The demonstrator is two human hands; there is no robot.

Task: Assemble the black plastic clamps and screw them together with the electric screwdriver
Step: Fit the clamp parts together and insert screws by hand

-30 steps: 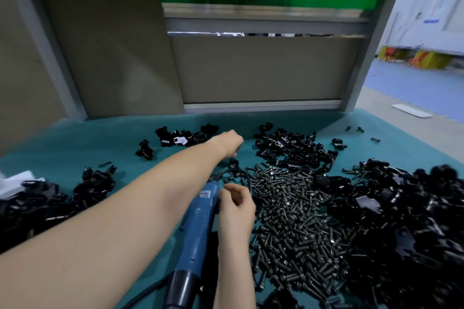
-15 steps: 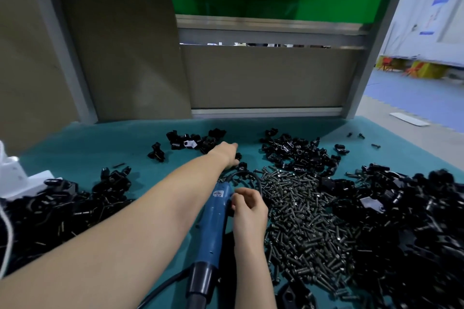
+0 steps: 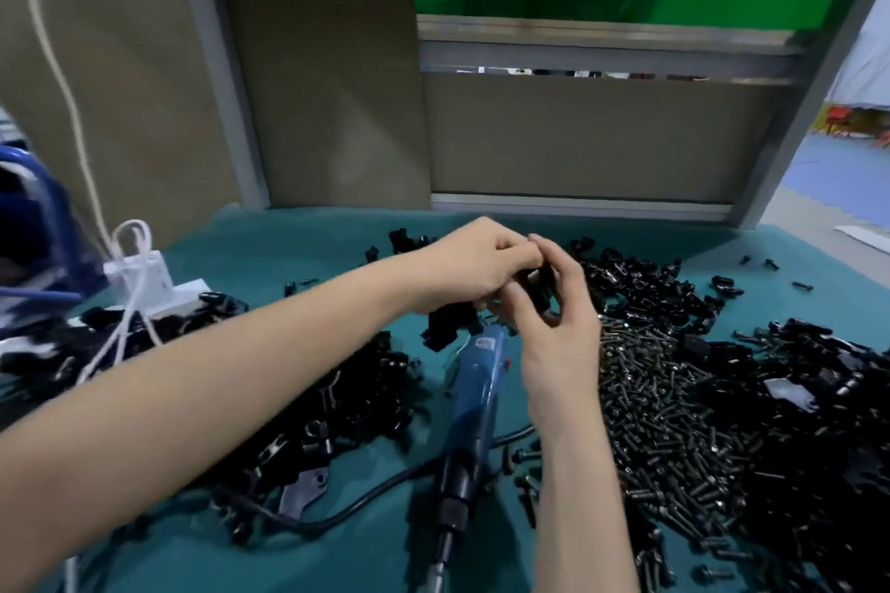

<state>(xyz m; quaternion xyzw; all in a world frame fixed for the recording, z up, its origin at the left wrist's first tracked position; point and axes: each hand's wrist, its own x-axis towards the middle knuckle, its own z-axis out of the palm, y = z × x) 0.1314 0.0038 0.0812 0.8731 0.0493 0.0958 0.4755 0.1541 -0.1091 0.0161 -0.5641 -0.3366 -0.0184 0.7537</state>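
Note:
My left hand (image 3: 474,270) and my right hand (image 3: 554,313) meet above the middle of the green table, and both pinch a black plastic clamp piece (image 3: 540,287) between their fingertips. More black clamp parts (image 3: 445,325) hang under my left hand. The blue electric screwdriver (image 3: 474,404) lies on the table just below my hands, its bit pointing toward me, and neither hand touches it. A heap of black screws (image 3: 674,404) spreads to the right of my right forearm.
Piles of black clamp parts lie at the right (image 3: 818,380), at the back (image 3: 640,284) and at the left (image 3: 337,404). A white box with a cord (image 3: 139,270) stands at the left. The screwdriver's black cable (image 3: 337,508) runs across the near table.
My left hand has pulled back from the far clamp pile and risen. My right hand has lifted off the screwdriver to meet it. Both now hold a clamp piece. The view has swung left.

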